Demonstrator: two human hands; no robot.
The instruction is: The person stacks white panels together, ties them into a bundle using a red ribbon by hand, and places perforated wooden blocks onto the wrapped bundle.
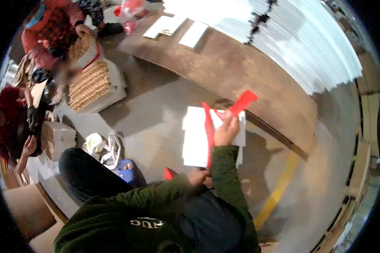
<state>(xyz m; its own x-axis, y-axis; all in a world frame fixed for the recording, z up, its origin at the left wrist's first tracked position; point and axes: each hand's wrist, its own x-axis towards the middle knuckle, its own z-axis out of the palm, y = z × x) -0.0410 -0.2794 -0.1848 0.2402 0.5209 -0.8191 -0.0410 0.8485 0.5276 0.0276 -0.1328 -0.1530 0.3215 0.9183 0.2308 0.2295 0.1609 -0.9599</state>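
A stack of white flat pieces (194, 139) stands in front of my knees, its edges uneven. A red strip (209, 135) runs down over the stack. My right hand (227, 130) is closed on the red strip at the stack's upper right, and a wide loose end sticks out past the fingers. Down at the stack's lower edge is my left hand (198, 177), its fingers curled near the strip's lower end. A bit of red also shows left of that wrist. What the left fingers grip is too small to make out.
A brown board table (232, 59) bears white pieces (193, 34) and a large pile of white strips (308, 42). Two people sit at the left beside bundled stacks (95, 86). White bags (109, 147) lie near my blue sandal (128, 173). Yellow floor line (278, 189) at right.
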